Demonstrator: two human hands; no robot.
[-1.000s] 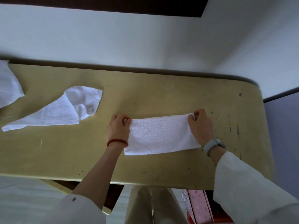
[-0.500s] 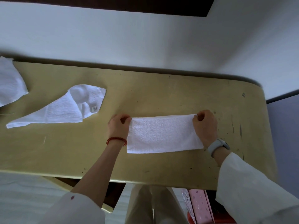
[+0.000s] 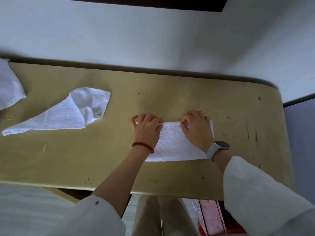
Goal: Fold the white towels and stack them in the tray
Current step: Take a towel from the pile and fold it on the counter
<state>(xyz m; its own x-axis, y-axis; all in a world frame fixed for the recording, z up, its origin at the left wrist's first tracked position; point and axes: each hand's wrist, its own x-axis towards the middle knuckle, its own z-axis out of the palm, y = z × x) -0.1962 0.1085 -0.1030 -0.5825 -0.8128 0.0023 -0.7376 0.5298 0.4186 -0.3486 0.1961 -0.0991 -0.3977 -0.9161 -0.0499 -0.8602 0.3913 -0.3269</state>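
One white towel (image 3: 177, 143) lies as a folded strip at the centre of the frame on the worktop (image 3: 170, 92), and both hands are on its far edge. The left hand (image 3: 146, 129) pinches the upper left corner, fingers curled onto the cloth; the right hand (image 3: 196, 128) pinches the same edge a little to the right, so each grip is clamped on the towel. I judge this towel to be mid-fold, with at least one more fold to go.

A second towel (image 3: 56, 114) sprawls loose at the left of the frame (its small label showing), still unfolded, and part of a third white cloth (image 3: 8, 86) pokes in at the upper left edge. No tray is in view, so no stacking shows.

The towels are soft, nubbly terry, limp and easily creased. The worktop is hard, smooth, olive-yellow, round-cornered, with dark scuffs.
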